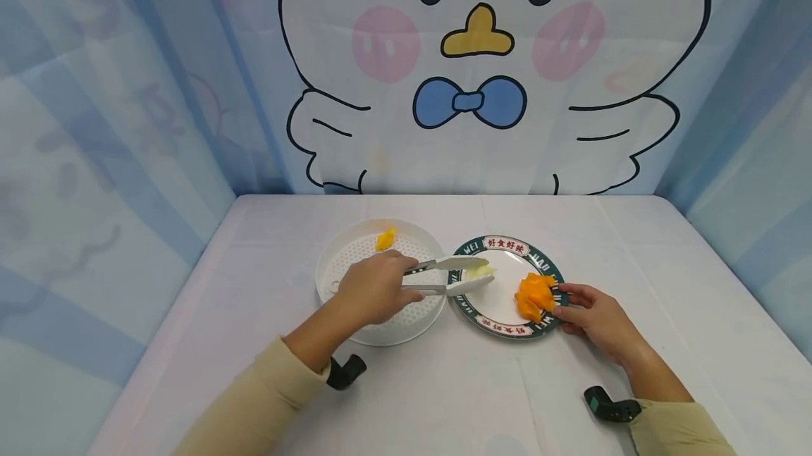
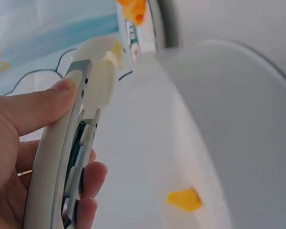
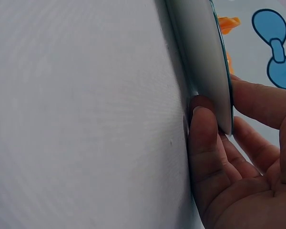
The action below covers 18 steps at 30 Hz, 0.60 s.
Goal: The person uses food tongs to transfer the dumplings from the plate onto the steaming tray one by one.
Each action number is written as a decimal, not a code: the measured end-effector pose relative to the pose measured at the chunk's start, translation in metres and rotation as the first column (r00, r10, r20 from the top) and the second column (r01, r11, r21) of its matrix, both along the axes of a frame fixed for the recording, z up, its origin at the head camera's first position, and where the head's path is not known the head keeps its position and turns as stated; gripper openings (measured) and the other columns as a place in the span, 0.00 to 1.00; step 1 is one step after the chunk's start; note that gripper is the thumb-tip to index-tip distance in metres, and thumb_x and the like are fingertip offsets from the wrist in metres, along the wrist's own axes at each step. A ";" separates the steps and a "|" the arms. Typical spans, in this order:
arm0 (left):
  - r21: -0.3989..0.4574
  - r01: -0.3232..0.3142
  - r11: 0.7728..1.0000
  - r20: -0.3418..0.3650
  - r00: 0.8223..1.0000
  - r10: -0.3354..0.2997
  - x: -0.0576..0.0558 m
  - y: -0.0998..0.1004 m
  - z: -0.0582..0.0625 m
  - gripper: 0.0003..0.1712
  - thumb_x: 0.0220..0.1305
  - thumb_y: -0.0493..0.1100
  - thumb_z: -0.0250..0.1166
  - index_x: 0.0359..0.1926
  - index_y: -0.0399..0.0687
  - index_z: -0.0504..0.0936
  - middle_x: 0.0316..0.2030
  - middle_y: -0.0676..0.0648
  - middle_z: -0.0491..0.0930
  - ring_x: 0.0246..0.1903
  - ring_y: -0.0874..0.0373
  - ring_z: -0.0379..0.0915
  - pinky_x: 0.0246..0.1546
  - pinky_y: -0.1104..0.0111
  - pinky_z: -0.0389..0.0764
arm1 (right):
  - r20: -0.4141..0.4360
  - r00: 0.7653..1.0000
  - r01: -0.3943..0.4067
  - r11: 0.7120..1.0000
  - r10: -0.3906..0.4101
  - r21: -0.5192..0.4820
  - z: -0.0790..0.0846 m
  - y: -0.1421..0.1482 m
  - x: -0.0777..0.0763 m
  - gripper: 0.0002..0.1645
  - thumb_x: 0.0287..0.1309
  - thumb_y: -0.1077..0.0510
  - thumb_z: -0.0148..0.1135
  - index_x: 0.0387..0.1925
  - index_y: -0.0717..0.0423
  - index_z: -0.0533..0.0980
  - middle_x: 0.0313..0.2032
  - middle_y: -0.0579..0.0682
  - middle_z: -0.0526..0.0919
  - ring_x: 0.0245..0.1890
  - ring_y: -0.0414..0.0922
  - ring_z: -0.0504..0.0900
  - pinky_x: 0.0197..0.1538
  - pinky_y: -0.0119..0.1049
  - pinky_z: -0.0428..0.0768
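Observation:
My left hand (image 1: 374,288) holds a pair of tongs (image 2: 45,167) with pale, rounded tips. Between those tips is a small pale yellow piece (image 1: 480,272), above the left part of a white plate (image 1: 497,306) with a green lettered rim. Soft-looking orange pieces (image 1: 535,297) lie bunched on the plate's right side; their kind is unclear. At the right edge, my right hand (image 1: 596,322) pinches the plate rim, with some fingers under it in the right wrist view. A round white perforated tray (image 1: 406,329), partly behind the left hand, carries a yellow piece (image 1: 385,239).
A pale cloth covers the table (image 1: 482,392). Behind it hangs a curtain (image 1: 469,153) with a cartoon figure, and blue curtains (image 1: 95,181) flank both sides. Tray and plate stand close side by side. A black device (image 1: 347,373) is worn at each wrist.

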<state>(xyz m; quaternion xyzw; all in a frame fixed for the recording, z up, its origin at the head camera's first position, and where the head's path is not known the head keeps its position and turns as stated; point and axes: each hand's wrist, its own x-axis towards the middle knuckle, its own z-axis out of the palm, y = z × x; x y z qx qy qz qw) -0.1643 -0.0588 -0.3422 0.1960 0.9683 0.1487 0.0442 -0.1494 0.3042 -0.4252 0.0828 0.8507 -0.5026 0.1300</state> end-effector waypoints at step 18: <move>-0.021 -0.202 0.979 -0.021 0.979 0.202 -0.013 -0.064 0.009 0.35 0.61 0.55 0.72 0.66 0.45 0.77 0.62 0.40 0.76 0.57 0.44 0.75 0.45 0.50 0.80 | -0.009 1.000 0.003 1.000 -0.003 -0.009 -0.001 0.000 0.000 0.41 0.66 0.56 0.66 0.71 0.68 0.59 0.66 0.74 0.60 0.44 0.50 0.78 0.42 0.30 0.82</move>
